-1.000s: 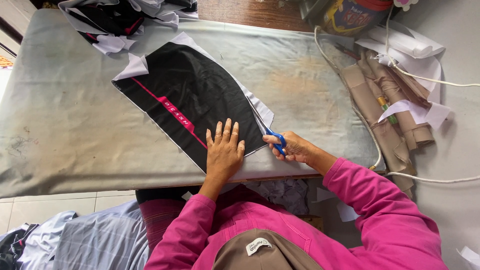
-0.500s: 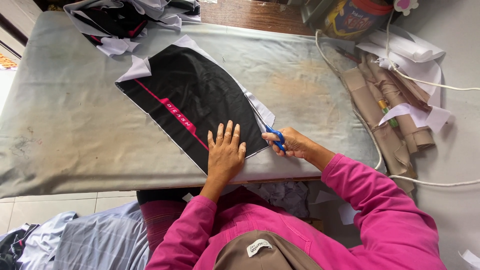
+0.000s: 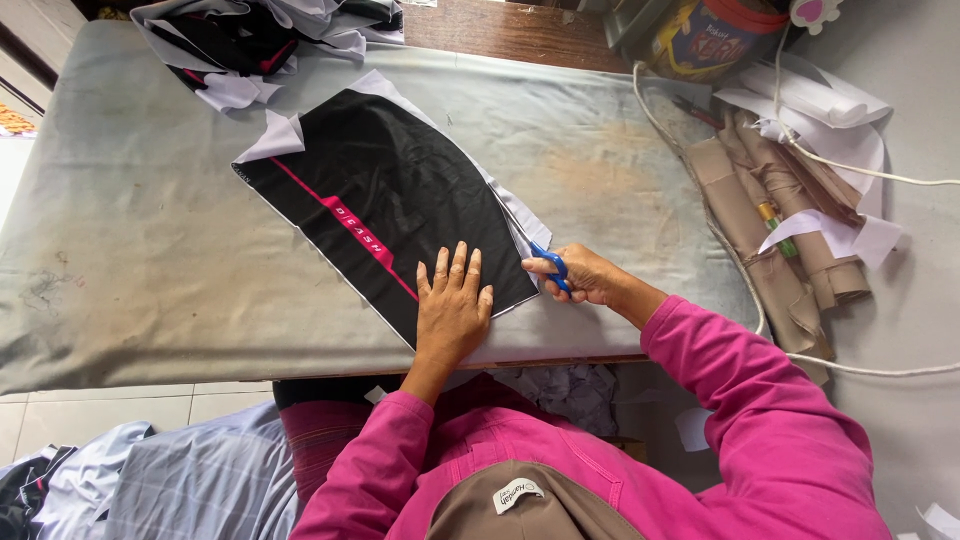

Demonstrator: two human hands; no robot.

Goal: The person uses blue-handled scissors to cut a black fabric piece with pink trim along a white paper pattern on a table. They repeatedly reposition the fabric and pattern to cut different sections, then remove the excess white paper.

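Head view looks straight down at a grey padded table (image 3: 150, 290) where a black fabric panel (image 3: 400, 190) with a pink stripe lies on a white backing sheet. The left hand (image 3: 452, 305) rests flat on the near end of the panel, fingers spread and holding nothing, only pressing the cloth down. The right hand (image 3: 585, 275) is closed around the blue handles of a pair of scissors (image 3: 548, 268), whose blades point up along the panel's right edge, just at the near corner. A strip of white backing (image 3: 505, 205) shows beyond that right edge all the way up — so, as a judgement, the trimming of this side looks barely started, with most of the edge left to cut. White margin also shows at the far left corner (image 3: 272, 138), while the long left edge appears already close-cut. A heap of other cut pieces (image 3: 260, 40) sits at the far end of the table, well apart — brown paper rolls (image 3: 790, 230) lie to the right.
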